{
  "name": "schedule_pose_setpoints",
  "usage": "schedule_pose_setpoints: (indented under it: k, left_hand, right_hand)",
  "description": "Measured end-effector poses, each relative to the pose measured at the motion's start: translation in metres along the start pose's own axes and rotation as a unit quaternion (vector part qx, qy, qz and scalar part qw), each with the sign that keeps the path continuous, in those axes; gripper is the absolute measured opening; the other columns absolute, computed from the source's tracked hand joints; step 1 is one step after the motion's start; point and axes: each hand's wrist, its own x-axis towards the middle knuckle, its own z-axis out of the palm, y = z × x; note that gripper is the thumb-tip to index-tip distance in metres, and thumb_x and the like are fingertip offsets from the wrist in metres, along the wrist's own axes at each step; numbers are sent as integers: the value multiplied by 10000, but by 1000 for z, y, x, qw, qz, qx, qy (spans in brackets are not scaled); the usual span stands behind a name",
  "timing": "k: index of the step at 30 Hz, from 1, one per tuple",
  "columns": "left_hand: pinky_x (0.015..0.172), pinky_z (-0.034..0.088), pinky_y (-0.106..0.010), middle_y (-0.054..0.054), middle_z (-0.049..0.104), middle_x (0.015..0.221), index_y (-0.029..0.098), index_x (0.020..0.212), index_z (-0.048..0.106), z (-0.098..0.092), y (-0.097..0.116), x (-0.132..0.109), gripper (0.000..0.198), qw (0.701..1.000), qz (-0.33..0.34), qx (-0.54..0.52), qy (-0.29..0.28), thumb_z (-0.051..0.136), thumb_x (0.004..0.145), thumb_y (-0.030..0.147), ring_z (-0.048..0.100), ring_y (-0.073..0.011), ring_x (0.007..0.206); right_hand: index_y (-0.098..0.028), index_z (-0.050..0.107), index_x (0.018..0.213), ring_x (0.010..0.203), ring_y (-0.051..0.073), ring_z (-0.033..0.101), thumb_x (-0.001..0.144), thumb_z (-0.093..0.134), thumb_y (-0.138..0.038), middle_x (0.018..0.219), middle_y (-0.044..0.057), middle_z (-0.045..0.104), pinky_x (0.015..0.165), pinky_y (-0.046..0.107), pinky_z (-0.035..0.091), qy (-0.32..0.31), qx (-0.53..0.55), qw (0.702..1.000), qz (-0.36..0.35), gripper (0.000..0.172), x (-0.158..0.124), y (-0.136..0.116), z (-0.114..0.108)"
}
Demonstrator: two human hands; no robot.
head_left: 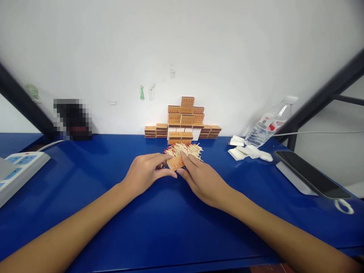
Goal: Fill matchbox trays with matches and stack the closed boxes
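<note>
Both of my hands meet at the middle of the blue table around one small orange matchbox. My left hand pinches its left end with thumb and fingers. My right hand grips its right side, fingers curled over the top. Just behind the box lies a loose pile of matches with red heads. Farther back, against the white wall, stands a stack of orange matchboxes with some white inner trays among them.
White inner trays lie to the right, beside a tilted plastic water bottle. A dark phone rests on a stand at the right edge. A power strip sits at the far left. Black frame bars cross both upper corners.
</note>
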Motion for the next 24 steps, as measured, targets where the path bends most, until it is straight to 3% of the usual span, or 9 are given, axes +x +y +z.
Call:
schedule_pose_setpoints:
  k: [7, 10, 14, 18, 24]
  left_hand:
    - [640, 529, -265, -24, 787, 917, 195, 1207, 723, -4, -7, 1, 491, 999, -39, 32, -9, 654, 960, 614, 698, -149, 706]
    - [694, 544, -286, -37, 806, 989, 231, 1239, 728, -18, -28, 9, 412, 989, -133, 64, -10, 668, 985, 550, 735, -182, 783]
    - [809, 551, -317, -64, 803, 1096, 236, 1242, 730, -39, -69, 25, 339, 949, -272, 158, -16, 602, 1016, 454, 756, -242, 942]
    - [823, 530, -358, -104, 797, 1075, 212, 1157, 741, -46, -94, 39, 305, 932, -295, 205, -49, 545, 1014, 397, 740, -302, 958]
    - [879, 516, -382, -143, 784, 1080, 205, 1225, 716, -34, -100, 51, 334, 911, -312, 253, -94, 526, 1013, 379, 721, -326, 1020]
  right_hand:
    - [-110, 433, 1589, 1300, 354, 638, 1131, 276, -473, 1463, 239, 612, 987, 494, 573, 44, 2, 999, 14, 605, 2, 1, -7]
    - [-99, 440, 1586, 1200, 340, 681, 1127, 303, -462, 1359, 226, 671, 921, 454, 566, 84, -19, 994, 63, 601, 7, 11, -15]
    - [-111, 549, 1484, 963, 286, 715, 1122, 356, -424, 1117, 158, 733, 804, 382, 520, 73, -73, 986, 131, 516, 14, 34, -22]
    - [-163, 669, 1279, 945, 258, 706, 1123, 375, -418, 1070, 119, 735, 767, 337, 465, 53, -110, 979, 166, 419, 18, 45, -29]
    - [-184, 723, 1132, 989, 248, 709, 1123, 390, -422, 1095, 98, 756, 783, 329, 449, 50, -112, 978, 170, 410, 19, 44, -36]
